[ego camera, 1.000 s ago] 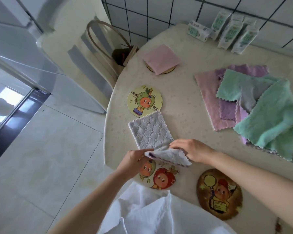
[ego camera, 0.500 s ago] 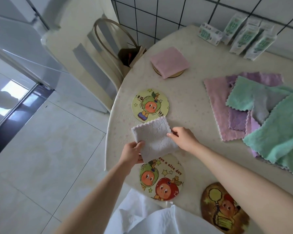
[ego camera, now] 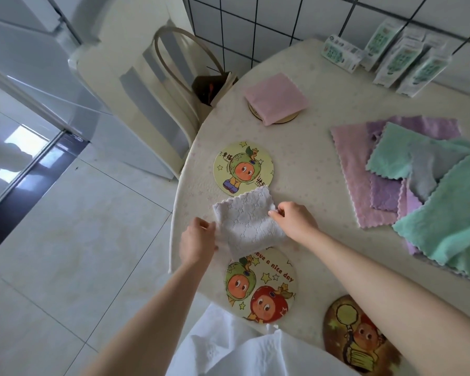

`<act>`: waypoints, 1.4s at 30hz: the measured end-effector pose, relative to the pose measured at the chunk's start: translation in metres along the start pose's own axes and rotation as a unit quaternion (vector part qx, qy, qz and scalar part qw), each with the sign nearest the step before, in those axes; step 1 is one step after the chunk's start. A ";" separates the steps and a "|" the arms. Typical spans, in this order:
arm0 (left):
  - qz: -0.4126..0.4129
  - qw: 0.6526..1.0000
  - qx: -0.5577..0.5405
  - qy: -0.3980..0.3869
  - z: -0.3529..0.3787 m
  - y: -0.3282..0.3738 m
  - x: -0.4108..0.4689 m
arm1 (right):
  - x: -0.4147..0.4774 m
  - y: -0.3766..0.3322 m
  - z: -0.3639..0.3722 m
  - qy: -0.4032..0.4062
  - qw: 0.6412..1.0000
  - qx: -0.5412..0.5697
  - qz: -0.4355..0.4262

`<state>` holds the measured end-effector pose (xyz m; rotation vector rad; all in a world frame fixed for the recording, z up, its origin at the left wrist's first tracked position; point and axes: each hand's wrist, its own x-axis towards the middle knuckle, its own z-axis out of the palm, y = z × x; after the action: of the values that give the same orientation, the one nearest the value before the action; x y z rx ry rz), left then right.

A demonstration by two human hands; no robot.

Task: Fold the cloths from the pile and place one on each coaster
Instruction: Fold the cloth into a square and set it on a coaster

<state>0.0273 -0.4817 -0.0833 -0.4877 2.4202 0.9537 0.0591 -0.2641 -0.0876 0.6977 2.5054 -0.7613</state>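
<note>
A folded grey cloth (ego camera: 248, 219) is held between my hands near the table's left edge. My left hand (ego camera: 197, 240) pinches its left side and my right hand (ego camera: 293, 219) pinches its right side. The cloth's far corner overlaps a yellow cartoon coaster (ego camera: 243, 166); its near corner overlaps a second yellow coaster (ego camera: 261, 287) reading "have a nice day". A brown coaster (ego camera: 358, 335) lies at the near right. A folded pink cloth (ego camera: 276, 97) rests on a wooden coaster (ego camera: 286, 120) farther back. The pile of pink, purple, grey and green cloths (ego camera: 418, 180) lies at the right.
The round table (ego camera: 323, 169) has a pale speckled cover. Several small cartons (ego camera: 399, 61) stand at the back by the tiled wall. A cream chair (ego camera: 136, 104) with a bag (ego camera: 209, 88) stands left of the table, above the tiled floor.
The cloth's near half was folded up over the rest, making a smaller square. Both hands now grip its sides and have moved it slightly toward the far yellow coaster.
</note>
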 end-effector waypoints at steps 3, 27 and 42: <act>0.247 0.952 0.152 0.098 -0.003 -0.009 0.003 | -0.005 0.000 0.002 0.018 1.000 0.000 -0.003; 0.181 0.974 0.119 -0.061 -0.006 0.030 0.043 | -0.043 -0.004 0.009 0.041 0.962 0.211 0.166; 0.116 0.956 -0.165 -0.215 -0.044 0.068 0.073 | -0.030 -0.014 -0.030 0.050 0.926 0.346 0.141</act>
<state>-0.0793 -0.4767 -0.0605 -0.0865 1.9574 1.4128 0.0673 -0.2661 -0.0442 1.3195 2.1128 -1.5436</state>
